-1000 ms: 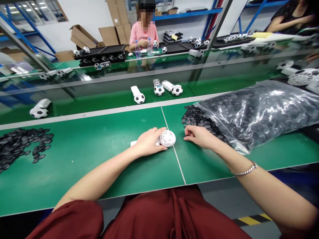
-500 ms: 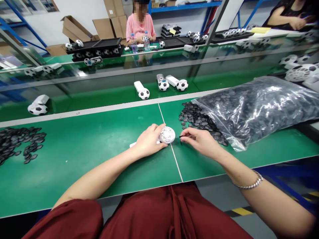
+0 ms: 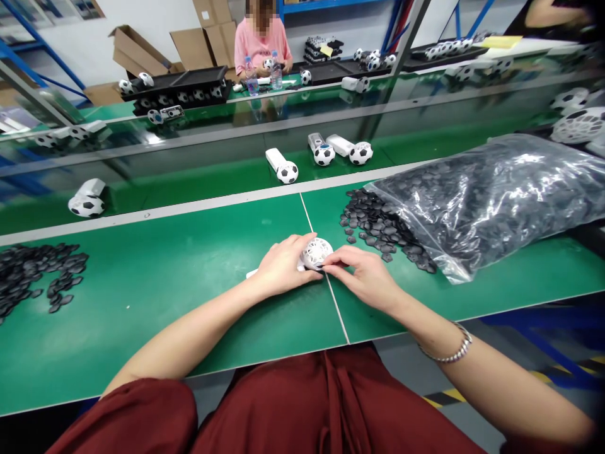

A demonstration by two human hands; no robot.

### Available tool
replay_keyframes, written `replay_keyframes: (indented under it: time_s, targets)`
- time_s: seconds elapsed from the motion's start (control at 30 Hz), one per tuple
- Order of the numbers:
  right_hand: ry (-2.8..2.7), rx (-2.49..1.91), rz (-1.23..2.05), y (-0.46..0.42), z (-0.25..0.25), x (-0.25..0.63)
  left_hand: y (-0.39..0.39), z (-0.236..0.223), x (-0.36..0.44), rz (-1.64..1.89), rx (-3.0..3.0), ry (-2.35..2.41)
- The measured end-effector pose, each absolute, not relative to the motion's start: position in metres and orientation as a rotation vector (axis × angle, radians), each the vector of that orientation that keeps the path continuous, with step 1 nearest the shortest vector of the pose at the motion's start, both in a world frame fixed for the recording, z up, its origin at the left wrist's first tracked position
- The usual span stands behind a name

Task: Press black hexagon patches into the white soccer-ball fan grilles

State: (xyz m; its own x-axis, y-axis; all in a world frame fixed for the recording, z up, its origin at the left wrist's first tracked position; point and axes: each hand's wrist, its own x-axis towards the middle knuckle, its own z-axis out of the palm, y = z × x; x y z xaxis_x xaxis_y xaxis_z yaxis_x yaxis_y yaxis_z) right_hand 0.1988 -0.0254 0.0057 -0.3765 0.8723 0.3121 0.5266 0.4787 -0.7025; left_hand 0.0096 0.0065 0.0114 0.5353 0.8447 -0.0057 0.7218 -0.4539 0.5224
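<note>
On the green bench (image 3: 189,252), my left hand (image 3: 287,263) is closed round a white handheld fan (image 3: 316,252) with a round openwork head; its handle lies mostly hidden under the hand. My right hand (image 3: 355,272) pinches a small black piece (image 3: 320,265) against the lower right side of the fan head. The fingertips cover most of that piece. Loose black pieces (image 3: 378,224) are heaped beyond my right hand, spilling from a clear plastic bag (image 3: 501,202) full of them.
Another heap of black pieces (image 3: 40,274) lies at the far left. Beyond the bench, football-patterned fans (image 3: 287,171) lie on a green conveyor belt (image 3: 198,183). A co-worker in a pink top (image 3: 262,47) sits across, near black trays (image 3: 179,88) and two bottles.
My right hand has moved left with the black piece and now touches the fan head. My left hand stays on the fan. The fans on the belt have shifted right.
</note>
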Motion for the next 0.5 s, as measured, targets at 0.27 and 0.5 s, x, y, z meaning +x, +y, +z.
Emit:
replay_keyframes:
  time_s: [0.27, 0.5]
  targets:
    - [-2.022, -1.188, 0.562, -0.020, 0.004, 0.196, 0.009, 0.012, 0.011, 0.396, 2.257, 1.292]
    - [-1.829, -1.229, 0.856, -0.016, -0.010, 0.194, 0.006, 0.011, 0.011, 0.431, 2.287, 1.294]
